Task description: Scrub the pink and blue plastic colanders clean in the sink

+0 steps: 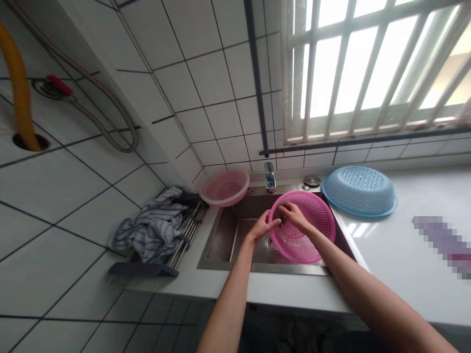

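Observation:
A pink perforated colander (pixel 309 230) is tilted on its side over the steel sink (pixel 224 240). My left hand (pixel 265 226) grips its near rim with closed fingers. My right hand (pixel 292 215) reaches inside the bowl, fingers curled on a small dark thing I cannot make out, pressed against the mesh. The faucet (pixel 270 175) stands just behind the sink.
A pink basin (pixel 225 187) sits at the sink's back left corner. A blue colander (pixel 358 191) lies upside down on the white counter (pixel 397 255) to the right. A striped cloth (pixel 154 225) lies on a drying rack at the left. Tiled walls, a barred window behind.

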Tool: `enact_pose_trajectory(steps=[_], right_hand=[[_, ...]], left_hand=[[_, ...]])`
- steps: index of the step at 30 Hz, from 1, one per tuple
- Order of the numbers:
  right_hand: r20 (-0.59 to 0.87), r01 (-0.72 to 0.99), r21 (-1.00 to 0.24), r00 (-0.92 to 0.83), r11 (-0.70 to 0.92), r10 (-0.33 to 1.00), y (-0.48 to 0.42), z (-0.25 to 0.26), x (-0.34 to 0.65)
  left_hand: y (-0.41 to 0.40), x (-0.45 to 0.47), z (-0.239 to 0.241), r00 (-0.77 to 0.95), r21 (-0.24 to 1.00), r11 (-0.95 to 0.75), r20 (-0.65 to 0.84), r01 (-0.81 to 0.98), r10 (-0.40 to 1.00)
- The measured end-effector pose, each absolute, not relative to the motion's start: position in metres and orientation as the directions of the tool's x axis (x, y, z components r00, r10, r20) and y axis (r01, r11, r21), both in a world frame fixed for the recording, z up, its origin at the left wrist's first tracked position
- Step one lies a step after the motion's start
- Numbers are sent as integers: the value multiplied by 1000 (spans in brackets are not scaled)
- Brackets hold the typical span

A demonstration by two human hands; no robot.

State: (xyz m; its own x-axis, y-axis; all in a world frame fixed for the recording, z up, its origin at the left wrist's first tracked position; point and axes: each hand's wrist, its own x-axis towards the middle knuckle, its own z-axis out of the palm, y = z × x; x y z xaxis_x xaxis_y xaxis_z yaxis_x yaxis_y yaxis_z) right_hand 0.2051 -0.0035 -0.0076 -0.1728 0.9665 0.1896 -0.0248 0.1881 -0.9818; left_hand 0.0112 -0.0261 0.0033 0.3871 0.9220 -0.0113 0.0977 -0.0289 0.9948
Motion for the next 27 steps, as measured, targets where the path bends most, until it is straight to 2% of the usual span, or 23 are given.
enact_pose_trajectory(steps=[5, 8, 10, 13, 15, 16, 18, 20, 22, 24, 27], right_hand=[[226, 0, -967, -465, 255, 856, -20, -16, 185], [241, -4, -960, -523, 280, 817, -25, -19, 179], [262, -6, -957, -438, 288, 860, -22, -17, 182], [279, 8, -958, -187, 285, 942, -13, -9, 192], [262, 1, -964, -125, 264, 957, -11, -4, 196], [249, -12, -968, -163, 251, 955, -12, -3, 196], [217, -31, -975, -350, 221, 911, -18, -4, 190], [166, -7, -980, -570, 198, 805, -26, -7, 182], [125, 29, -980, -675, 195, 727, -31, -9, 176], [150, 18, -979, -607, 202, 780, -30, -10, 177], [214, -33, -977, -251, 213, 944, -19, -5, 188]], left_hand=[[-29, 10, 4, 306, 999, -32, 37, -21, 951], [-27, 11, 5, 320, 997, -83, 78, 4, 944], [-26, 12, 5, 361, 997, -79, 72, 4, 930], [-26, 13, 6, 381, 996, -89, 83, -1, 921], [-26, 14, 6, 380, 997, -76, 81, -26, 921], [-27, 14, 5, 379, 998, -57, 68, -42, 923], [-27, 13, 4, 362, 999, -21, 36, -46, 931], [-27, 12, 3, 331, 1000, -7, 10, -11, 944], [-27, 10, 2, 313, 1000, 2, -11, 29, 950], [-26, 9, 2, 324, 1000, 2, -11, 27, 946], [-26, 12, 4, 342, 1000, -12, 19, -22, 939]])
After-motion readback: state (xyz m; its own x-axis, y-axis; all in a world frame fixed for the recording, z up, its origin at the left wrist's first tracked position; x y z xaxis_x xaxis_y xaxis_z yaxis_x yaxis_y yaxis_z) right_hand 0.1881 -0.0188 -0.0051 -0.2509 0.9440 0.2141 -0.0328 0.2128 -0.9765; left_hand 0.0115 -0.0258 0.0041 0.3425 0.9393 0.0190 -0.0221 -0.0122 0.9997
